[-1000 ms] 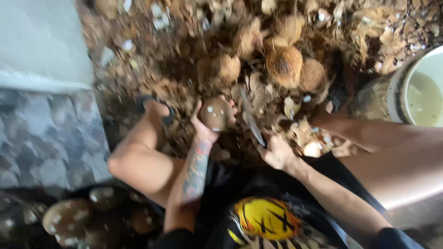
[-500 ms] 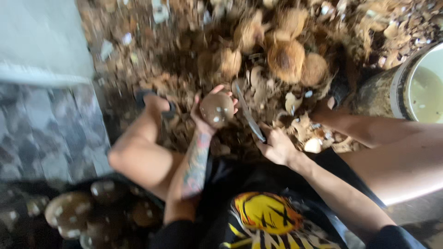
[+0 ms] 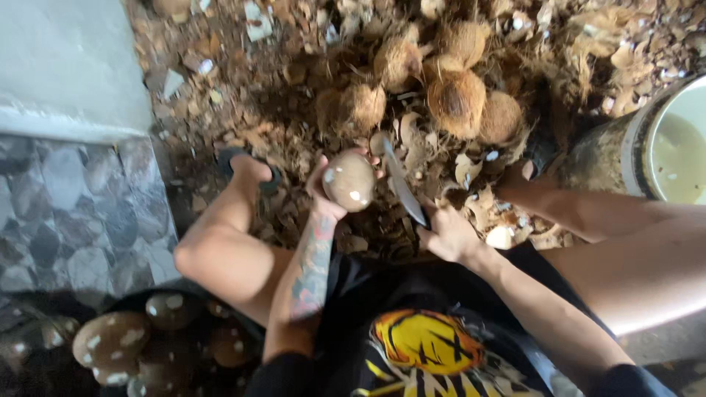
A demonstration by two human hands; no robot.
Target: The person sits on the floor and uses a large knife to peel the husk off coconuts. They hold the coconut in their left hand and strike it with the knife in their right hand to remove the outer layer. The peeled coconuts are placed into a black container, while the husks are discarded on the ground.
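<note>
Mid-way through paring a husked, smooth brown coconut (image 3: 348, 181), judging by the pale nicks already showing on its shell. Held up off the ground in the left hand (image 3: 329, 192), fingers (image 3: 321, 167) curled round its far side and closed firmly on it, palm beneath. Right hand (image 3: 448, 235) wrapped tight about the handle of a long grey-bladed knife (image 3: 401, 184), blade angled up and away, edge just beside the coconut's right flank, touching or nearly so; hard to tell which. Probably next: a controlled stroke along the shell, away from the gripping thumb, with the nut turned a little between cuts. Beyond, a heap of rough fibrous brown coconuts (image 3: 457, 99) amid husk scraps on the ground. At lower left, a dark basin of peeled speckled coconuts (image 3: 112, 340). At right, a white bucket of cloudy liquid (image 3: 680, 151).
</note>
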